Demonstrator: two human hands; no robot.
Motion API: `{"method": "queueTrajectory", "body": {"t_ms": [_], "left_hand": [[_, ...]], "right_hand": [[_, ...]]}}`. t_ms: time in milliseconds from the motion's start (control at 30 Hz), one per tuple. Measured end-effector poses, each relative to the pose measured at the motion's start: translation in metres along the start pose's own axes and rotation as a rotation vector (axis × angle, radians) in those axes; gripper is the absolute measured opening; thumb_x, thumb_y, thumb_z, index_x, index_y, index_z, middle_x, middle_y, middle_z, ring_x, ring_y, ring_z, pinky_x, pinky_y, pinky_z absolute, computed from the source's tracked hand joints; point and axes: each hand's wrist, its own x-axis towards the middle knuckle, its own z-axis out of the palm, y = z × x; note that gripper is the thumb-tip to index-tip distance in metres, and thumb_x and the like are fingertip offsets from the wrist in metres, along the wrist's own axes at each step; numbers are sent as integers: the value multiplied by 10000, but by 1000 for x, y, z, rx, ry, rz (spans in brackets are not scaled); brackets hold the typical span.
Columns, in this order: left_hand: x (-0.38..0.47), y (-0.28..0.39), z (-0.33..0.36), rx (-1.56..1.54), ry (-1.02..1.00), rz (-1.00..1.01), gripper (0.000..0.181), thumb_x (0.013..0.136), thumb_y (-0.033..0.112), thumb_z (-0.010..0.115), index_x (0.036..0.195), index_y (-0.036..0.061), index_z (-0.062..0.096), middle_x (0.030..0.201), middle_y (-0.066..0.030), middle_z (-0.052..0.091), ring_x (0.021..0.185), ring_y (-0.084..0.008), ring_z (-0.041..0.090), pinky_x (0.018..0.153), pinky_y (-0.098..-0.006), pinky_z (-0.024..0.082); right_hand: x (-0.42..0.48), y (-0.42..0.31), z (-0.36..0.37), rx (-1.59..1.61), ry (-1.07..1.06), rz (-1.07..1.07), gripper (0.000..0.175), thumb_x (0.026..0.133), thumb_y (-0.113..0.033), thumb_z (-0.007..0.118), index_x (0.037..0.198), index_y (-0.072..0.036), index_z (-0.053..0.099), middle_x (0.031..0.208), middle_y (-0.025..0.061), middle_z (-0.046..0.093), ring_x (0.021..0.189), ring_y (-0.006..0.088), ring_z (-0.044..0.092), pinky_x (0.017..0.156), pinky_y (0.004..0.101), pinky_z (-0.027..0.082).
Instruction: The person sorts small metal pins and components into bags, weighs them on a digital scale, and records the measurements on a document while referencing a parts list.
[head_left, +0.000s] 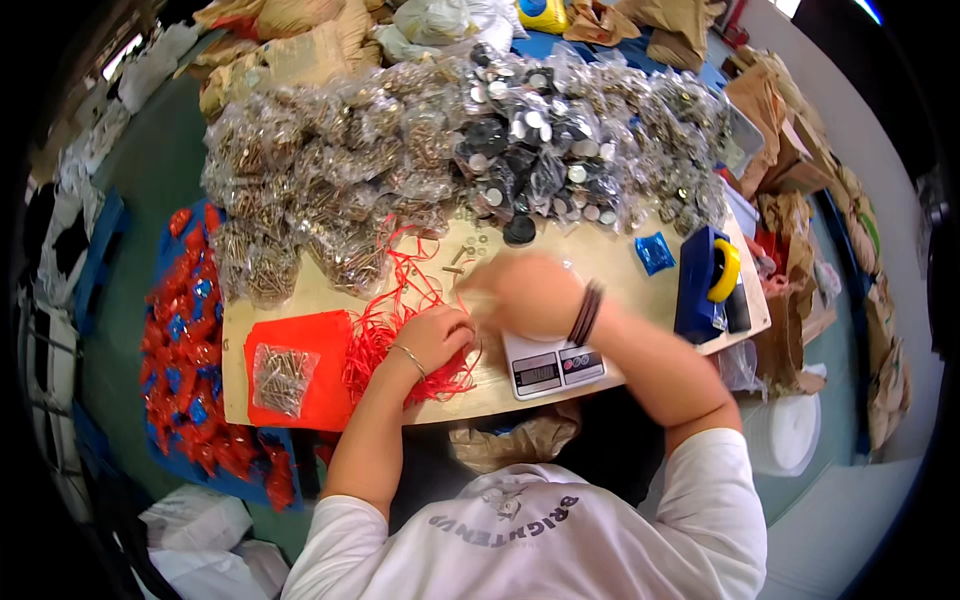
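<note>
My left hand (439, 334) rests on a tangled heap of red plastic ribbon (375, 337), its fingers curled and their tips hidden. A thin red strand passes by those fingers. Motion blurs my right hand (529, 296), which is over a white digital kitchen scale (536, 382) and reaches leftward; whether it holds something cannot be made out. The scale's display is lit. Left of the ribbon, a clear bag of screws (285, 379) lies on a stack of flat red sheets or bags (300, 330). Loose bolts (453, 270) and washers (481, 240) lie beyond my hands.
Clear bags of metal hardware (300, 165) and black round pieces (525, 142) are heaped along the table's (637, 300) far side. A blue tape dispenser (697, 285) and a small blue packet (655, 253) sit right. Filled red bags (187, 337) cover a blue surface at left.
</note>
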Motion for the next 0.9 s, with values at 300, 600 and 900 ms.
{"method": "queueTrajectory", "body": {"t_ms": [300, 600, 900], "left_hand": [[-2, 19, 1, 208, 101, 120, 183, 740, 245, 542, 856, 117, 605, 844, -56, 585, 825, -233, 549, 766, -361, 409], [-17, 6, -1, 213, 104, 37, 183, 744, 259, 530, 856, 132, 601, 854, -50, 577, 842, -222, 543, 786, -363, 397], [-32, 1, -4, 233, -46, -99, 253, 758, 283, 520, 962, 145, 577, 937, -65, 563, 949, -226, 508, 849, -361, 360]], "right_hand": [[106, 112, 18, -700, -112, -223, 282, 701, -195, 593, 982, -199, 563, 1111, -18, 500, 1077, 182, 426, 904, 380, 324], [118, 152, 8, -967, 23, -339, 161, 726, -138, 501, 876, -192, 523, 1023, -36, 523, 1076, 136, 429, 891, 374, 323], [111, 161, -25, -994, 81, -287, 193, 672, -84, 517, 840, -178, 537, 1004, -55, 533, 1074, 135, 432, 784, 348, 399]]}}
